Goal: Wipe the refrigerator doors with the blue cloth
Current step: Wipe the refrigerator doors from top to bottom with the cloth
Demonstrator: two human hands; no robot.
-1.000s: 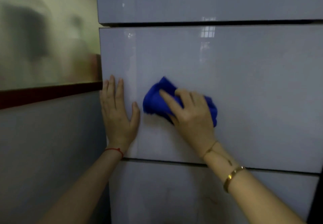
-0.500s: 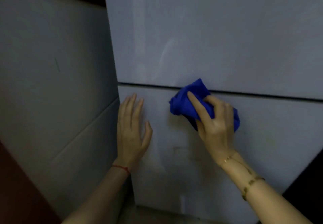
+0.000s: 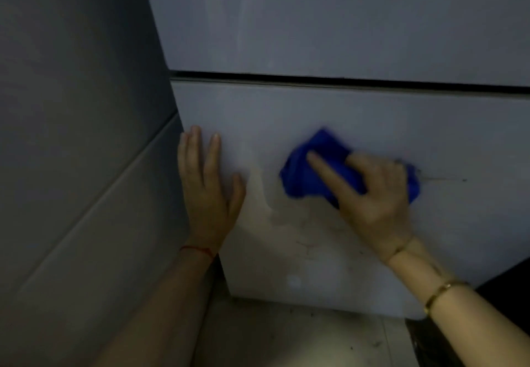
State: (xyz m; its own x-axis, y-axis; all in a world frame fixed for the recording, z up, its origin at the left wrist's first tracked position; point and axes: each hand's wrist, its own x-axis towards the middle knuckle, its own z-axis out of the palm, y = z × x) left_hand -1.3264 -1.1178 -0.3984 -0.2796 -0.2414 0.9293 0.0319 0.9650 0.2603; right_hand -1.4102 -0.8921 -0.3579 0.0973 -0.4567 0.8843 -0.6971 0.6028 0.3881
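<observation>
Clearly the blue cloth (image 3: 318, 166) lies bunched under the right hand (image 3: 372, 194), on the lowest refrigerator door (image 3: 372, 114) just below the dark gap, and it sticks out up and to the left past the fingertips, long axis running roughly left to right. That hand presses it flat, index finger straight, the others bent over the wad; the left hand (image 3: 206, 189) is 1 flat palm near the door's left edge, holding nothing, so I judge the right hand will make the next stroke

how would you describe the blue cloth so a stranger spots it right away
Find the lowest refrigerator door, the pale panel under the dark horizontal gap. The blue cloth is bunched against it beneath the right hand. It is the only vivid blue thing there.
</observation>
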